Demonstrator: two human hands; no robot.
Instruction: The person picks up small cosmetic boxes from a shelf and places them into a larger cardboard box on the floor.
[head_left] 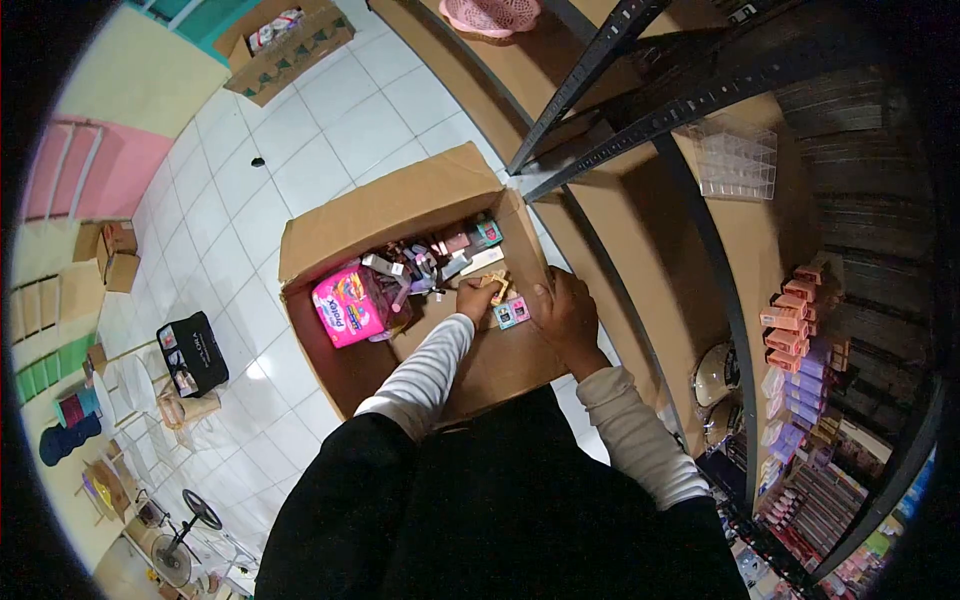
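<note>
A large open cardboard box (390, 215) stands on the tiled floor in front of me. Inside it my left hand (476, 298) has its fingers closed at a small yellowish item (497, 284). My right hand (566, 315) rests on the box's right edge; whether it grips the cardboard is unclear. Between the hands lies a small blue and pink packet (511, 312). A bright pink pack (347, 306) fills the box's left side. Several small tubes and cosmetics (425, 268) are heaped along the far side, near a white carton (483, 261) and a teal pack (488, 233).
Black-framed shelves (640, 220) rise close on the right, holding a clear divided organizer (737, 162), orange boxes (785, 318) and a pink basket (490, 16). Another cardboard box (290, 55) is at the top left. A black case (192, 355) lies on the floor at left.
</note>
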